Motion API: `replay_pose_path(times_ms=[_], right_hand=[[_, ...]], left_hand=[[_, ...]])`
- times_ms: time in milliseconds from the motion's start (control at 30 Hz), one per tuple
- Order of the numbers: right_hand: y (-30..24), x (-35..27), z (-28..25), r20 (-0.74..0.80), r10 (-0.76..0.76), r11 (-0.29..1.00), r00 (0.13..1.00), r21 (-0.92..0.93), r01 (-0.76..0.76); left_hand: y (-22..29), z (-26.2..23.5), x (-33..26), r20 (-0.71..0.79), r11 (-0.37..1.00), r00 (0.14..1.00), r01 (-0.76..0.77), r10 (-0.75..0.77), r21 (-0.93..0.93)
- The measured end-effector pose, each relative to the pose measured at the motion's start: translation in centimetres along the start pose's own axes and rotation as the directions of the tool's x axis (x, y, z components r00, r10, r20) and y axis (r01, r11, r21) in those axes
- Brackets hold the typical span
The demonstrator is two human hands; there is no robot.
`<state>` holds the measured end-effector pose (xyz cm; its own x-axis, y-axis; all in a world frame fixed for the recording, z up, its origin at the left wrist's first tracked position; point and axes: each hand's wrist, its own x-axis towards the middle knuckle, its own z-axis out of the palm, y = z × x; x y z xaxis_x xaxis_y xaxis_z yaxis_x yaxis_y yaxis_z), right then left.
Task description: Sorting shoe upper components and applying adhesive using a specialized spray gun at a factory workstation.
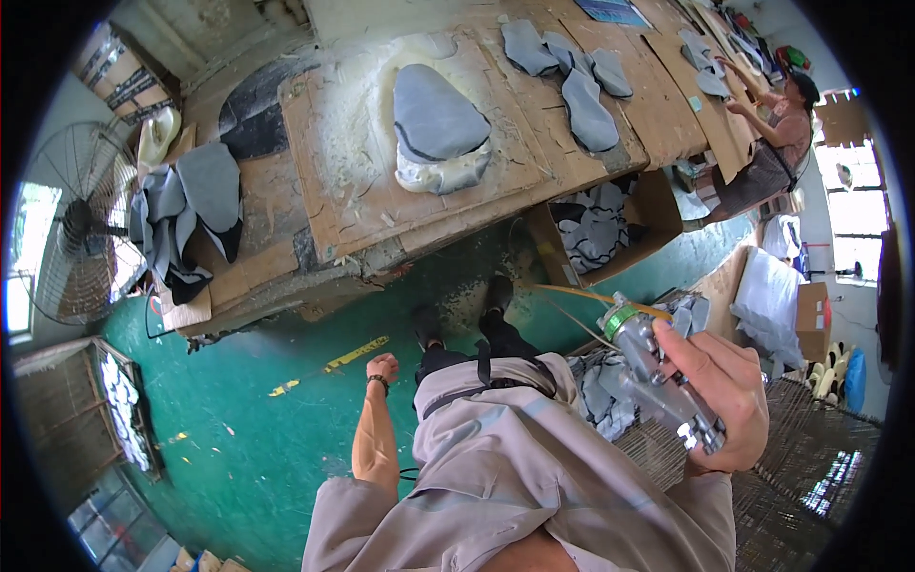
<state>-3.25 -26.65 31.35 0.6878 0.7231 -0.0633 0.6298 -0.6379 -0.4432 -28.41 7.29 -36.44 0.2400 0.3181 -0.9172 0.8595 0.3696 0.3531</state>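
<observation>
My right hand (724,386) is raised at the right and wrapped round a metal spray gun (640,345) with a green ring. A thin yellow hose (570,290) shows beside the gun. Down by my left side, my left hand (382,368) is curled into a fist, and nothing shows in it. On the workbench ahead, a grey teardrop-shaped sheet (434,112) with a dark edge lies on top of a stack. Pale, crusty residue (367,124) coats the cardboard around it.
Loose grey cut pieces (591,110) lie farther right on the bench, others (205,186) at its left end. A cardboard box (658,214) of pieces stands below. A person (786,133) works at the far right. A large fan (81,224) stands left, a wire rack (801,448) right.
</observation>
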Motion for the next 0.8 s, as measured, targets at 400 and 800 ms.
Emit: replay_pose_path(times_ms=[400,800], right_hand=[[15.5,-3.6,-2.9,-0.178,0.099,0.979,0.979,0.192,-0.064],[24.9,-2.9,-3.7,-0.379,0.222,0.933,0.898,0.351,-0.082]], left_hand=[[6.6,7.8,-4.9,-0.036,0.997,0.999,0.009,-0.006,0.083],[13.2,13.2,-7.7,0.002,0.976,0.995,-0.101,0.103,0.192]])
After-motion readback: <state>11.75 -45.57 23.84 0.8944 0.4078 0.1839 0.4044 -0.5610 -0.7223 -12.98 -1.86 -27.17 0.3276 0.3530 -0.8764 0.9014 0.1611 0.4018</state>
